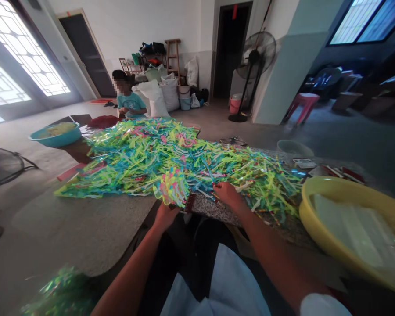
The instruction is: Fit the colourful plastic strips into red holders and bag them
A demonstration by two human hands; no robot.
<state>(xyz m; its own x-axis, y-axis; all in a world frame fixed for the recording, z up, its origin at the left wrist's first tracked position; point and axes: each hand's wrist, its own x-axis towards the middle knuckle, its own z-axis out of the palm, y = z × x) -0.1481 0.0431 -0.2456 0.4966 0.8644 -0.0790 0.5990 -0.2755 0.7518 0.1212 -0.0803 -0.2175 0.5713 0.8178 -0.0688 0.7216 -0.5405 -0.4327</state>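
Note:
My left hand (166, 216) is closed around the lower end of a bundle of colourful plastic strips (171, 188), whose looped yellow, pink and blue ends fan out above the fist. At the near edge of a large heap of similar strips (145, 153), my right hand (228, 194) has its fingers pinched together. A thin blue strip (208, 170) rises beside those fingertips; whether they grip it is too small to tell. Yellow-green, blue, white and pink pieces make up the heap, which lies across a speckled stone tabletop (213, 210).
A big yellow basin (316, 206) with clear plastic inside stands at the right. On the left are a blue basin (61, 137) and a floor fan (3, 166). Another person (131, 100) sits beyond the heap. White sacks (156, 94) and a standing fan (253, 61) are farther back.

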